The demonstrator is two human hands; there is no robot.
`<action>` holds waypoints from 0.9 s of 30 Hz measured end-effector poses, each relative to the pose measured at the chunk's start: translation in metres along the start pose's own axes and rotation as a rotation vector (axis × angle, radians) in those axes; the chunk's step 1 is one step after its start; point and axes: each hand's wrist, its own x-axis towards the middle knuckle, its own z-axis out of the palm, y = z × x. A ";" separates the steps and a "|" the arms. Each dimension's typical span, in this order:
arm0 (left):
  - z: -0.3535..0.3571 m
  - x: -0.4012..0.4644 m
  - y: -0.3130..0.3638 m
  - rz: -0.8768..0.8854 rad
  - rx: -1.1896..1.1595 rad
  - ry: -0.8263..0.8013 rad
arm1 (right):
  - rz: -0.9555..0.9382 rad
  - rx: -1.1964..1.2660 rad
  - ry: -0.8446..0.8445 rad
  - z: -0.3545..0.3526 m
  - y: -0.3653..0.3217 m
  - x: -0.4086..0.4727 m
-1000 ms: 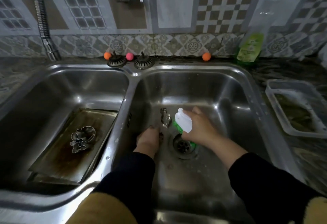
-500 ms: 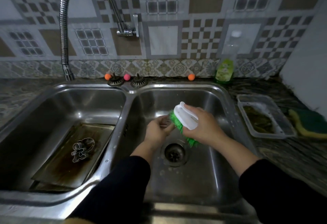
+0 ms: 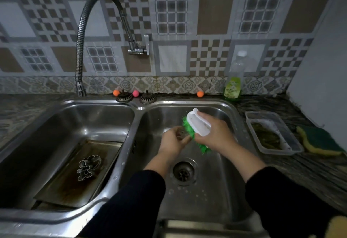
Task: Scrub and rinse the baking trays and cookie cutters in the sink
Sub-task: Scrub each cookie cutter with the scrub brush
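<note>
Cutter (image 3: 180,134), small and metal, is pinched in the left hand (image 3: 173,143) over the right basin (image 3: 221,110), above the drain (image 3: 183,171). Mostly hidden by fingers, shape not readable. Right hand (image 3: 213,134) grips the white-backed brush (image 3: 199,125), green bristles pressed against the cutter. Neither hand is free.

Progress, my read: early-to-mid.
- Step in hand: scrubbing one cutter.
- Tap (image 3: 138,49) shows no water running, so rinsing looks not yet done.
- Baking tray (image 3: 105,155) lies tilted in the left basin (image 3: 90,111), toward its front right corner, brown stains across it. Looks unscrubbed.
- Second cutter (image 3: 88,167) rests on that tray, near its left part, untouched.
- Edge of possibly another tray under the first, at the front; cannot confirm.
- Left to do: finish this cutter, then the tray(s) and the other cutter, then rinse all.

Surroundings:
- Double steel sink set in a dark mottled counter (image 3: 281,106).
- Two strainer plugs (image 3: 136,97) on the back rim at the divider; three small balls along the back edge, two orange, one pink.
- Soap bottle (image 3: 233,80), green label, at the sink's back right corner.
- Clear plastic tub (image 3: 251,123) with dark residue on the counter right of the sink; yellow-green sponge (image 3: 319,140) just beside it at the right edge.
- Patterned tiles on the wall, plain panel at right.
- Dim lighting, droplets at the right basin's front.
</note>
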 end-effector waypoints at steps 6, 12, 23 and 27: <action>0.002 -0.005 -0.003 0.084 0.112 -0.041 | 0.061 0.021 0.043 0.000 0.001 -0.001; -0.008 0.000 -0.011 0.058 0.149 0.011 | 0.079 0.048 0.003 0.008 0.005 -0.011; -0.012 -0.012 -0.002 0.092 -0.088 0.053 | 0.208 0.298 -0.001 0.006 0.011 -0.015; -0.018 -0.011 -0.008 0.107 -0.143 0.075 | 0.107 0.210 -0.044 -0.001 0.001 -0.014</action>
